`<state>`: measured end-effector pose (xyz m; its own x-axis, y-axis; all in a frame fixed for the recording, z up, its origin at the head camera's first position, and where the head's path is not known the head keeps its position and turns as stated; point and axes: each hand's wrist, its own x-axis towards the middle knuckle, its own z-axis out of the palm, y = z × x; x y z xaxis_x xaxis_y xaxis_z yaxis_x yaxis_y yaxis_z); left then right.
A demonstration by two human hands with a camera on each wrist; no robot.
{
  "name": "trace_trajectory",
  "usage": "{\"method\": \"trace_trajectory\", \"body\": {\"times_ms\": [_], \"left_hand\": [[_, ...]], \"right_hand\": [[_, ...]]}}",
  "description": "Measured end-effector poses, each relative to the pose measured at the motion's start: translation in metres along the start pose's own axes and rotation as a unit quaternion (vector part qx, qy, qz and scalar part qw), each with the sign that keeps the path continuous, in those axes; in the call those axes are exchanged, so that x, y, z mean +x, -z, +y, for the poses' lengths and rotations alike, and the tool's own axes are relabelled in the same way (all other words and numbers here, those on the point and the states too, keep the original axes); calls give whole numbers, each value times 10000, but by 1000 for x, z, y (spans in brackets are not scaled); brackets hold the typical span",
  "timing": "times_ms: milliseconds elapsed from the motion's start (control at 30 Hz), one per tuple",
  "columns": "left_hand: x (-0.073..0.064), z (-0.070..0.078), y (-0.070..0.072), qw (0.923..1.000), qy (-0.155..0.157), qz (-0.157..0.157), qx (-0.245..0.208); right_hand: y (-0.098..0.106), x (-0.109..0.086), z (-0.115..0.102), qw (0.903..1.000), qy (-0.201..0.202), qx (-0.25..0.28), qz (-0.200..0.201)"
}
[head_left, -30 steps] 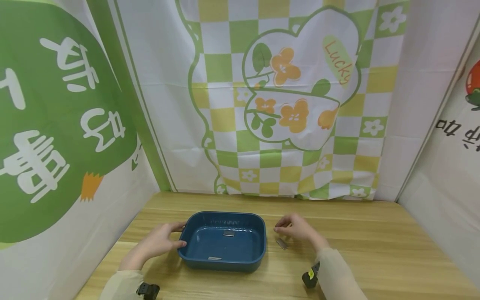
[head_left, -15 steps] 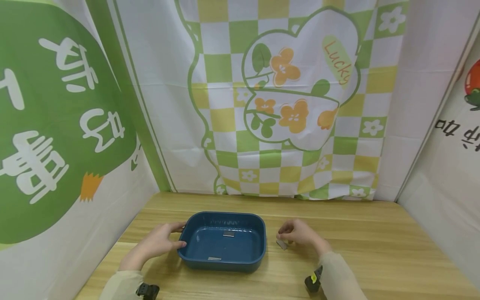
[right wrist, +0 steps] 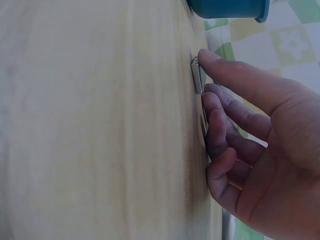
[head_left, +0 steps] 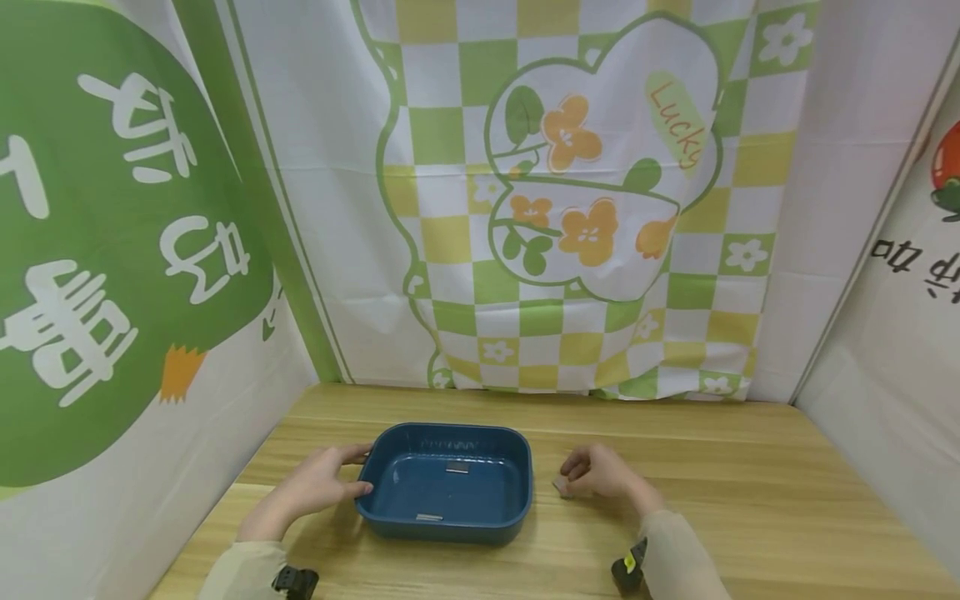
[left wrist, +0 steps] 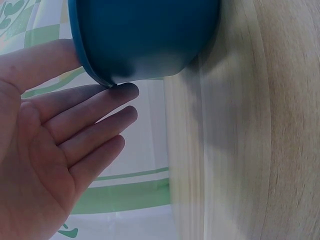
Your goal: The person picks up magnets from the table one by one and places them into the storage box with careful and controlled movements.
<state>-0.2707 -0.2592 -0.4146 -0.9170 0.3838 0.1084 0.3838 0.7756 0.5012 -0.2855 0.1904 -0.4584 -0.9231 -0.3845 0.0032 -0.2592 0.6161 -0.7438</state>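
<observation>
My left hand (head_left: 318,481) is at the left end of a dark blue rectangular tub (head_left: 450,533). Its thumb lies on the rim, while the other fingers extend fairly straight along the outside of the corner, as the left wrist view shows. My right hand (head_left: 602,475), just right of the tub, pinches a small silvery metal strip (right wrist: 198,76) between thumb and index finger, low at the tabletop. Whether the strip still touches the wood I cannot tell. Two similar grey strips lie inside the tub: one strip (head_left: 457,467) towards the back, another strip (head_left: 429,517) near the front wall.
The wooden table (head_left: 720,492) carries the tub and reaches back to a hanging cloth (head_left: 592,333) with green and yellow checks. Printed cloth panels (head_left: 247,425) close off the left and right sides. A small black camera (head_left: 628,571) is strapped to my right wrist.
My right hand has come down and slightly nearer to the strip on the table; its fingers now pinch it. The left hand and the tub have stayed put.
</observation>
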Motion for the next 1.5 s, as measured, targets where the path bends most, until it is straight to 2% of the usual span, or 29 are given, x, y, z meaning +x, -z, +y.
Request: {"method": "trace_trajectory", "body": {"times_ms": [267,800,1133,1367,1500], "left_hand": [[-1,3,2,9999,-113,-8,17],[0,6,3,10000,-76,-55,-17],[1,4,2,10000,-27,-49,5],[-1,4,3,9999,-93,-79,28],[-1,4,2,10000,-65,-60,36]], "right_hand": [[0,-1,2,9999,-143,-16,67],[0,-1,15,9995,-114,142,251],[1,-2,19,9992,164,260,246],[0,-1,20,9993,-108,268,250],[-1,-2,18,9991,-72,266,310]]}}
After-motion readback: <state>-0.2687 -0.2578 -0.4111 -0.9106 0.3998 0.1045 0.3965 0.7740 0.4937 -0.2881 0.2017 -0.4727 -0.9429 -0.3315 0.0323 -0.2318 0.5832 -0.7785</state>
